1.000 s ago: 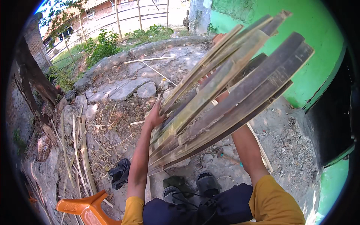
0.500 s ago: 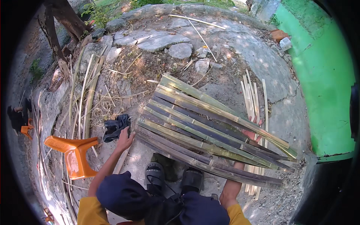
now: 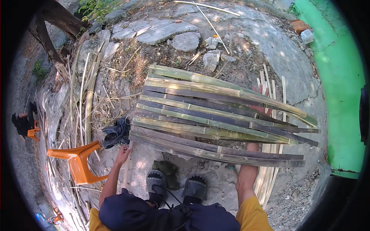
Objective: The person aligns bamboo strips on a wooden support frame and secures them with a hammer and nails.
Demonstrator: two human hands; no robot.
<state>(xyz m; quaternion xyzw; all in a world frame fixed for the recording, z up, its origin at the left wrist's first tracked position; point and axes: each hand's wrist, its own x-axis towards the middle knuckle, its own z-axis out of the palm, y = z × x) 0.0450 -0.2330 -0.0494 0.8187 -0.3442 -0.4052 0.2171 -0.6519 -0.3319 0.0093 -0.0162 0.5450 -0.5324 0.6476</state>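
A broad fan of split bamboo strips (image 3: 200,109), green, yellowish and dark, spreads across the middle in front of my legs. My right hand (image 3: 260,103) reaches underneath, and its fingers show beyond the far edge; the strips hide the palm and wrist. The right ends lie on this arm's side. Just off the near left corner is my left hand (image 3: 122,154), its fingers curled in. Whether anything is between them I cannot make out. A crumpled black plastic bag (image 3: 116,133) lies beside it on the ground.
An orange plastic stool (image 3: 79,167) stands at left. Long bamboo pieces (image 3: 91,104) lie behind it, and pale strips (image 3: 266,175) lie at right beneath the bundle. Broken stones (image 3: 186,41) are ahead, with a green wall (image 3: 341,88) on the right. Another person (image 3: 24,122) is at far left.
The right side of the bamboo fan has swung away from me, and my right hand has gone with it. My left hand has come off the strips' left edge and drawn closer to me, fingers curling.
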